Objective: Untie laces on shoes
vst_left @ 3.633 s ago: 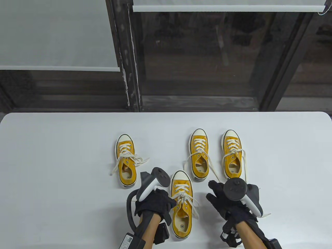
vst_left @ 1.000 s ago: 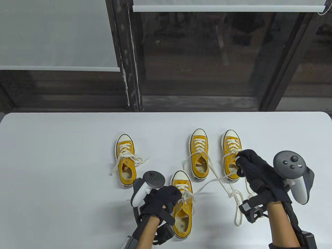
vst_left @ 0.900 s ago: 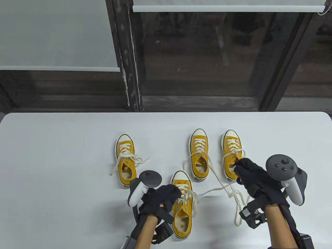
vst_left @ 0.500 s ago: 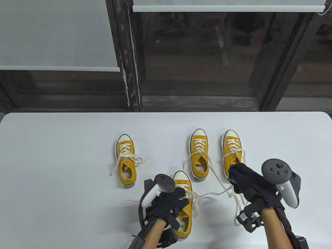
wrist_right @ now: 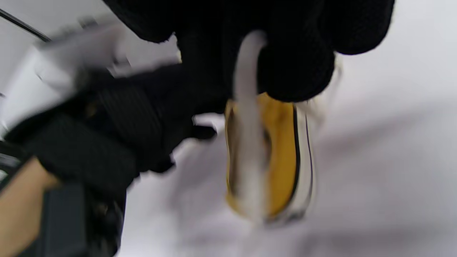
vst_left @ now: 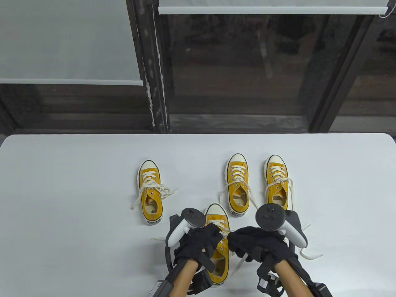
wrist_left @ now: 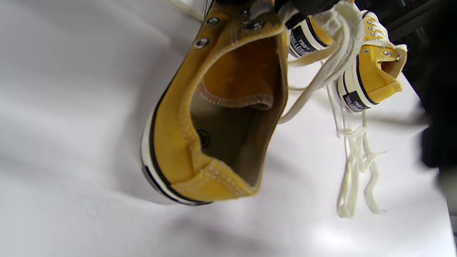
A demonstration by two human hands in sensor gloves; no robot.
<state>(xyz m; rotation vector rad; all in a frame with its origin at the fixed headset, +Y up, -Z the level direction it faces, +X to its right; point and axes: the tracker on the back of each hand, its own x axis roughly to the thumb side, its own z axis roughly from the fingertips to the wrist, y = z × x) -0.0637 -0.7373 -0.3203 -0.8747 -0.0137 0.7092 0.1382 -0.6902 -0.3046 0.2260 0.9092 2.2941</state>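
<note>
Four yellow canvas shoes with white laces stand on the white table (vst_left: 62, 185). The near shoe (vst_left: 216, 216) is between my hands. My left hand (vst_left: 218, 236) curls over its lace knot; in the left wrist view my fingertips (wrist_left: 307, 4) hold the bunched laces (wrist_left: 339, 43) above the shoe's opening (wrist_left: 228, 117). My right hand (vst_left: 236, 243) meets it from the right and pinches a lace strand (vst_left: 239, 264) that hangs down. The blurred right wrist view shows this pinch (wrist_right: 257, 64) on the lace (wrist_right: 246, 135) above the shoe (wrist_right: 282, 153).
A shoe with a tied bow (vst_left: 150, 195) stands at the left. Two shoes (vst_left: 237, 185) (vst_left: 277, 185) with loose laces stand at the back right; a lace end (vst_left: 309, 255) lies on the table right of my right hand. A dark window frame (vst_left: 154, 77) is behind the table.
My right hand has left the far right shoe's heel, moved left to the near shoe and taken hold of its lace. My left hand has stayed on the near shoe.
</note>
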